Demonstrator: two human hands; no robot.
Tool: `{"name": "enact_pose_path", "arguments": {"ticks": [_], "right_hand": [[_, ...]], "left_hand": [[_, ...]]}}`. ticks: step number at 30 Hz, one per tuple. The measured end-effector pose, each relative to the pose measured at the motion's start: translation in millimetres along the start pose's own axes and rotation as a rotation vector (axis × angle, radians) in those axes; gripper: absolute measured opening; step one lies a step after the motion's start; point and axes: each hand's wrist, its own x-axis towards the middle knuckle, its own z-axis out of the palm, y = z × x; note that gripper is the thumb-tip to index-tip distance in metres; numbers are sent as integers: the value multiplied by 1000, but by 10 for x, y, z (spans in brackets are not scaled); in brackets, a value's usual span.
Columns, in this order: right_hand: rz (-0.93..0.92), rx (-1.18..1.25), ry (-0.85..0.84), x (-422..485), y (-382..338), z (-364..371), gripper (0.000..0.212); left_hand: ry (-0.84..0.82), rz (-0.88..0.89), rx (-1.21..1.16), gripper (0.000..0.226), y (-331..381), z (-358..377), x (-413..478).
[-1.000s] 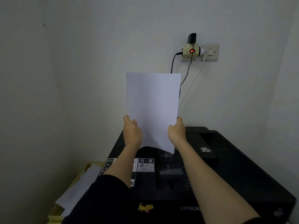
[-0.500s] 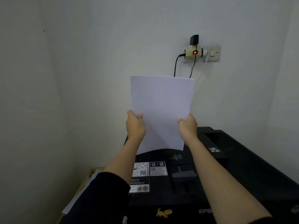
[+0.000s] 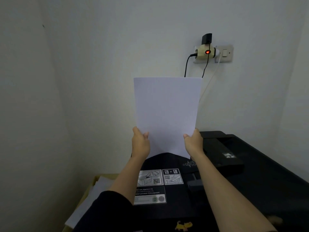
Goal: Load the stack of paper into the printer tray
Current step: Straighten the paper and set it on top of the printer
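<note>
Paper stack [image 3: 166, 114] now squarer, upright above printer [image 3: 234, 173]. Left hand [image 3: 140, 144], right hand [image 3: 194, 142] pinch lower side edges. Light, floppy; support both edges low.

Paper [image 3: 165, 113] squared up since a second ago: was turned narrow and skewed, now faces flat, nearly upright. Right hand [image 3: 194, 143] shifted outward along the right edge. Left hand [image 3: 140, 143] grip unchanged in kind, sits slightly farther from right.
</note>
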Motion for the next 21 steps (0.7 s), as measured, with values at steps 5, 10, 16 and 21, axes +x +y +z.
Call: {"name": "enact_pose_path", "arguments": {"ticks": [5, 10, 16, 21], "right_hand": [[-28, -18, 5, 17, 29, 1, 21], [29, -53, -61, -56, 198, 18, 27], [79, -96, -99, -89, 278, 43, 22], [52, -148, -97, -141, 252, 28, 20]], "left_hand": [[34, -3, 45, 16, -37, 36, -42], [-49, -55, 70, 11, -167, 41, -196], [-127, -183, 140, 30, -209, 20, -254], [-130, -181, 151, 35, -145, -19, -264]]}}
